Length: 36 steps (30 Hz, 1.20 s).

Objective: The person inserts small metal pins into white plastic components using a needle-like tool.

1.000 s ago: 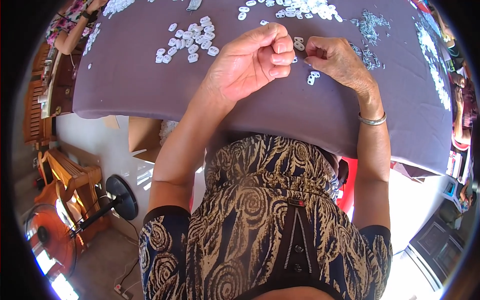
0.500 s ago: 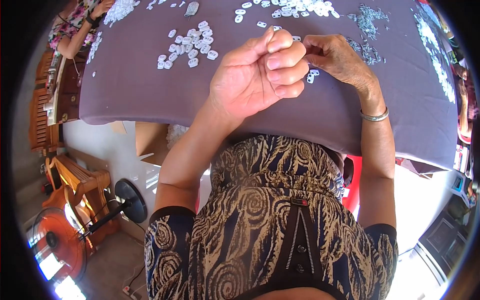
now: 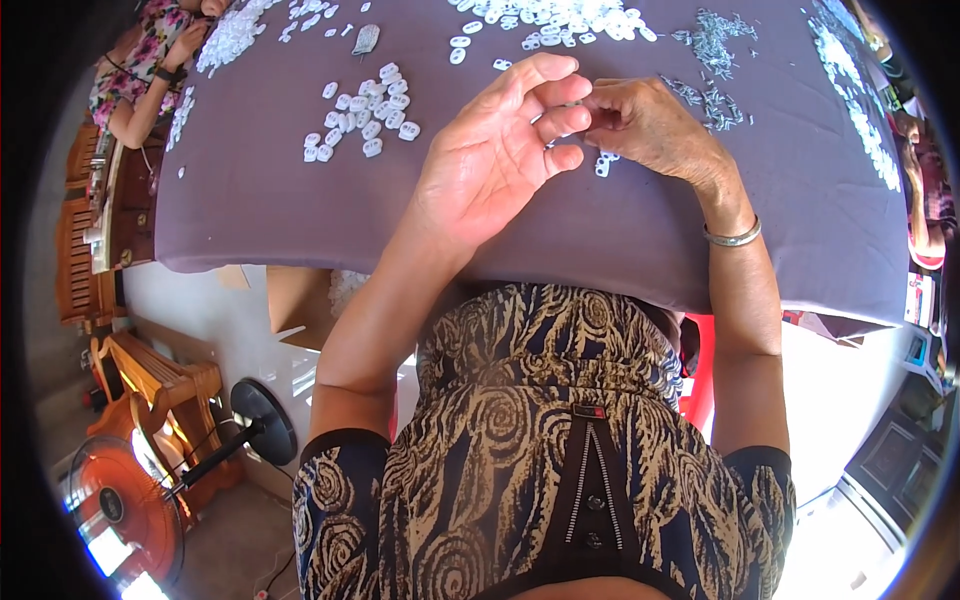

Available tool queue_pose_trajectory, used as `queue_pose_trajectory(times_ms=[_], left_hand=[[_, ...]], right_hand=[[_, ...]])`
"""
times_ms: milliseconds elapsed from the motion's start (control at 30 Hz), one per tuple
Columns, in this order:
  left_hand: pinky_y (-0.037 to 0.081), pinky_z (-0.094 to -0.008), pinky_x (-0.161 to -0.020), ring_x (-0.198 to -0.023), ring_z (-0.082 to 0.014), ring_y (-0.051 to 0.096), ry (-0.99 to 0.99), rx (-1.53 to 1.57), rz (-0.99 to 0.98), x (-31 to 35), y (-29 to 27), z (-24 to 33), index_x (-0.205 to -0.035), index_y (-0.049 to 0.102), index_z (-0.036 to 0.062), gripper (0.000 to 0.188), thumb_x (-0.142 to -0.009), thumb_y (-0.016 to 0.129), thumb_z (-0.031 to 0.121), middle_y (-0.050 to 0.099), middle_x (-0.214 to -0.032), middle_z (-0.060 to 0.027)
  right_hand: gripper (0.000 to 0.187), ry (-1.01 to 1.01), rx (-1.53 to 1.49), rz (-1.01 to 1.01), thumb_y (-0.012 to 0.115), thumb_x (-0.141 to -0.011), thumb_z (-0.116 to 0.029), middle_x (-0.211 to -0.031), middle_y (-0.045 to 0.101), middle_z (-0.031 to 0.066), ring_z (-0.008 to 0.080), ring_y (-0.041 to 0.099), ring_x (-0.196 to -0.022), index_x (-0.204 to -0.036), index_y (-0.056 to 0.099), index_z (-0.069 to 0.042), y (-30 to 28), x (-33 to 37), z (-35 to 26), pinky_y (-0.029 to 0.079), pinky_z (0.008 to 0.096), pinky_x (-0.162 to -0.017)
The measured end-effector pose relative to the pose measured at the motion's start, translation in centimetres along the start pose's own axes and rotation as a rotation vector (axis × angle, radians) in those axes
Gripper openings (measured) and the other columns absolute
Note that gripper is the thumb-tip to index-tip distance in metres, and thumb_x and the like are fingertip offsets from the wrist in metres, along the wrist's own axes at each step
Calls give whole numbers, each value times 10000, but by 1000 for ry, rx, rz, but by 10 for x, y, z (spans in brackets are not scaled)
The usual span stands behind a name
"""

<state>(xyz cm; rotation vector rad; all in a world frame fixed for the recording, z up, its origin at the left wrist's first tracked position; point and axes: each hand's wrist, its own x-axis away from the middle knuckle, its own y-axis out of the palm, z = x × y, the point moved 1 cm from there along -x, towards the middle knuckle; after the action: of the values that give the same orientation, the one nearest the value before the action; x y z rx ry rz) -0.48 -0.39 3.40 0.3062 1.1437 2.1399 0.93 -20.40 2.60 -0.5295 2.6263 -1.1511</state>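
Over the table, my left hand point(image 3: 490, 160) is turned palm up, its fingers loosely bent and apart. Nothing shows on its palm. Its fingertips meet those of my right hand point(image 3: 655, 125), which is closed in a pinch; whatever lies between its fingers is hidden. Just under the right hand sit a few small white plastic pieces with two holes point(image 3: 603, 165). Left of my hands lies a loose group of similar white pieces point(image 3: 370, 110). Beyond them spreads a bigger heap of white pieces point(image 3: 560, 18). Small metal screws or pins point(image 3: 718, 45) lie scattered to the right.
A purple-grey cloth point(image 3: 300, 220) covers the table. More white parts point(image 3: 232, 38) are piled at the far left, beside another person's arm point(image 3: 150, 105). White pieces point(image 3: 855, 90) line the right edge. A fan point(image 3: 120, 510) and a cardboard box point(image 3: 298, 300) stand at lower left.
My left hand's fingers have uncurled from a fist and spread apart. Both hands have shifted slightly left, the right one still pinching. The view has tilted a little.
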Motion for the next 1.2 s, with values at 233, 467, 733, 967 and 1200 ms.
queue_pose_trajectory(times_ms=[233,467,733,967,1200], left_hand=[[441,-348,-838,-1031,-173,554,-13,6,9,-1,3,-1,-1317,459,44,474,-960,489,354,564,-1178,-52],[441,-362,-871,-1069,-205,527,0,-25,-18,0,2,-2,-1379,383,30,497,-997,418,346,550,-1241,-68],[468,-284,-718,-899,-129,572,205,-614,356,1,-1,-4,-1167,585,44,288,-913,606,179,596,-1030,-78],[482,-267,-717,-837,-119,583,230,-848,325,-1,-5,-14,-1274,474,30,451,-863,659,43,613,-981,-73],[483,-231,-604,-736,-101,584,358,-849,307,-2,-4,-14,-1254,397,-1,501,-826,656,-29,620,-852,-88]], right_hand=[[81,19,32,0,621,-699,-61,-665,590,127,264,567,-587,-728,584,5,-1,2,-7,448,372,-565],[45,-102,69,36,618,-713,-25,-657,590,113,241,562,-583,-738,590,-1,-3,3,-13,451,362,-564],[133,-55,-457,96,658,-899,-175,-739,555,-62,26,447,-632,-926,632,-47,-10,0,-7,413,194,-571],[121,-130,-464,159,642,-908,-154,-793,591,-48,27,486,-672,-950,641,-40,1,0,-15,420,198,-580],[131,-108,-606,121,633,-914,-154,-811,608,-33,32,512,-692,-986,639,-46,0,1,-19,430,195,-583]])
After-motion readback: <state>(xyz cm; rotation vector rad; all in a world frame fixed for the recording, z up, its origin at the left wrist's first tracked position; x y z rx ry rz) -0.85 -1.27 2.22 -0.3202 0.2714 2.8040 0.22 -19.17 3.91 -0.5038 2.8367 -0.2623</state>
